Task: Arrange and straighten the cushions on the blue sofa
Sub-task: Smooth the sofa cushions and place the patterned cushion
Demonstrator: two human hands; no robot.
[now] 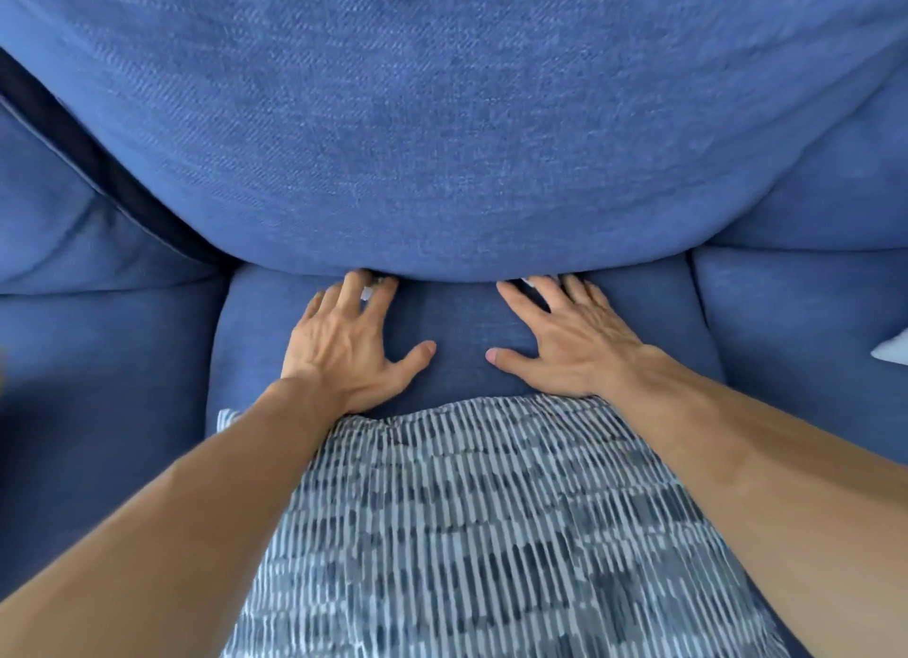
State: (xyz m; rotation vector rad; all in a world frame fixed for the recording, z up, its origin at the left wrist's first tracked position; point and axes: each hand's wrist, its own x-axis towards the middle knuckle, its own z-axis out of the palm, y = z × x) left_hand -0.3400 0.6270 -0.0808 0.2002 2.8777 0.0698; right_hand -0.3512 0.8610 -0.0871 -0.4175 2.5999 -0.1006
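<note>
Both the left hand (351, 348) and right hand (560, 343) lie spread flat on the seat cushion (457, 333). Their fingertips touch the back cushion (442, 141) just beyond.

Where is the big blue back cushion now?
Head view, upper centre: the big blue fabric back cushion sits on the blue seat cushion, its lower edge at the fingertips of the left hand and right hand.

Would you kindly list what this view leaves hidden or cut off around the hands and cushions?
Head view: fingertips of the left hand and right hand vanish under the back cushion's lower edge.
Head view: the patterned garment covers the seat cushion's front.
Head view: a white object is cut by the right edge; unidentifiable.
</note>
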